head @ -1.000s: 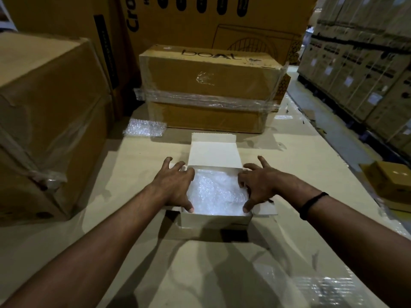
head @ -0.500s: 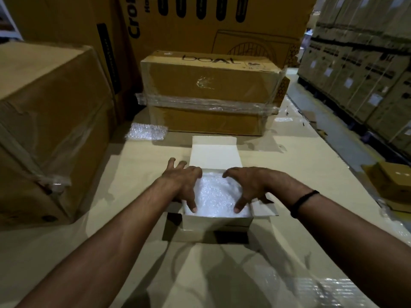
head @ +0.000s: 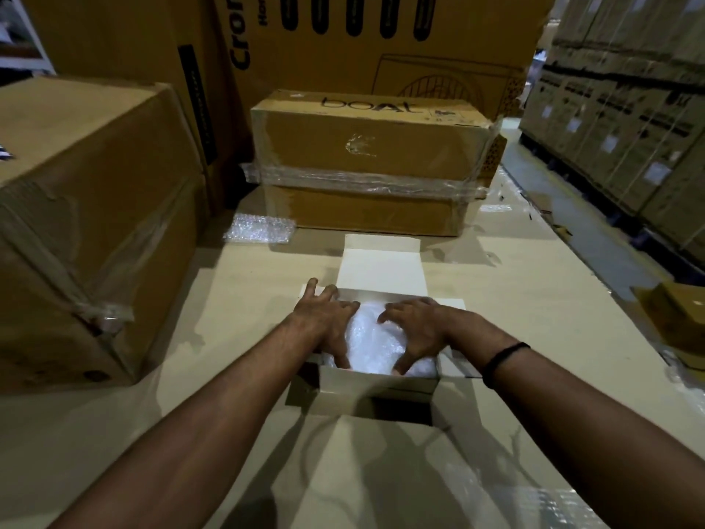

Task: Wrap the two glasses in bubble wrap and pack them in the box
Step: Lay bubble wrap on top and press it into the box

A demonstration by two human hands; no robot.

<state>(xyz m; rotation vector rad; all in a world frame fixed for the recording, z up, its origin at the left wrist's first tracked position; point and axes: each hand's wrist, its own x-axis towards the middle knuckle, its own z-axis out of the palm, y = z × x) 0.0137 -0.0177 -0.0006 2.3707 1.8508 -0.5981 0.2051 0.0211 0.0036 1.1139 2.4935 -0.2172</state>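
Note:
A small white box [head: 375, 383] sits open on the cardboard work surface, its lid flap [head: 381, 267] folded away from me. White bubble wrap [head: 372, 337] fills the inside; the glasses under it are hidden. My left hand [head: 326, 322] lies over the box's left side with fingers spread, thumb down on the wrap. My right hand [head: 414, 330] presses on the wrap from the right, fingers spread and thumb reaching toward the near wall. Neither hand grips anything.
A spare piece of bubble wrap [head: 261, 229] lies behind the box at left. A taped brown carton [head: 366, 162] stands straight behind, a large carton [head: 87, 223] at left. The surface drops off at right to an aisle with stacked cartons [head: 625, 108].
Both hands slid inward from the box's side edges onto the bubble wrap and now press it down closer together.

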